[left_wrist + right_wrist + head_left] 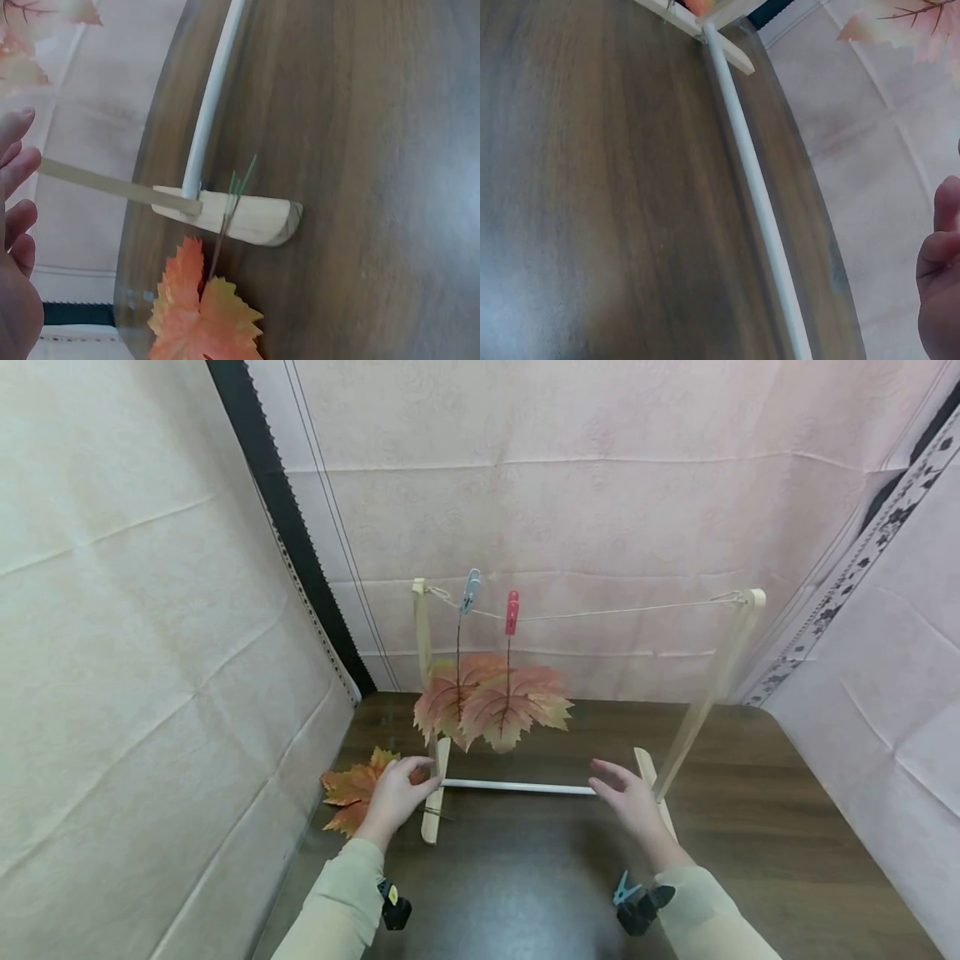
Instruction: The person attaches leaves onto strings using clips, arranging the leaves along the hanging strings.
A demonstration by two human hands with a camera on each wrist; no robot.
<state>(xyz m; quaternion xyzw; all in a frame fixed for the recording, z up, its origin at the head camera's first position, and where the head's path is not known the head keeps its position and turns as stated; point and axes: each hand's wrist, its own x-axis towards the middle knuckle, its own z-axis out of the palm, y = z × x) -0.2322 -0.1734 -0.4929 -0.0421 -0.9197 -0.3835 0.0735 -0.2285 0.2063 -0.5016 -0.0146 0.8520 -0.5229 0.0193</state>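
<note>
Leaves [516,710] are pegged on string [622,612] toward desk's [525,893] back edge, seemingly to dangle; left hand [397,793], right hand [628,800] held fingers loosely parted, nothing gripped

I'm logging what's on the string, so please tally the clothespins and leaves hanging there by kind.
Light blue clothespin: 1
Red clothespin: 1
Autumn leaves: 2
Total: 4

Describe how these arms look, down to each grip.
They belong to a person. The left sleeve and right sleeve are long and pale greenish cream. The left grip and right grip are bare, ungloved human hands. Also worn are a blocky black left wrist camera, with a small yellow mark, and a black right wrist camera. No cables show.
</note>
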